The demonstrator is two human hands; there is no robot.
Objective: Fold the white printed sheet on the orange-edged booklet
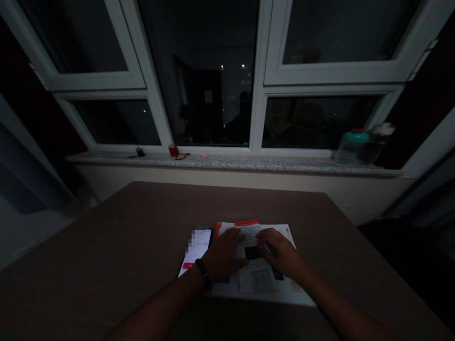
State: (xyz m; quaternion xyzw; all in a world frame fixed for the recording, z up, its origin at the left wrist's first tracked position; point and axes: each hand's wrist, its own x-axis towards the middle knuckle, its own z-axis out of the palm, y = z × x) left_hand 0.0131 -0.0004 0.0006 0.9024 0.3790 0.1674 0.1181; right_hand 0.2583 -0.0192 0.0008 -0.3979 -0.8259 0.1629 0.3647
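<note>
A book or magazine point(291, 296) with white printed pages lies on the table, and on it rests a narrower printed sheet point(258, 280) with a red top edge and dark pictures. My left hand point(225, 253), with a dark band on its wrist, lies over the sheet's left side, fingers stretched out and thumb apart. At the sheet's right edge is my right hand point(282, 251), its fingers bent towards the thumb and seemingly pinching the paper. Just left of my left hand is a phone point(197, 248) with a lit screen.
The brown table point(117, 246) reaches to a wall below a speckled sill point(231, 162). On the sill stand a small dark bottle point(140, 151), a red jar point(173, 150) and a clear container with a teal lid point(355, 137). Behind are dark windows; the room is dim.
</note>
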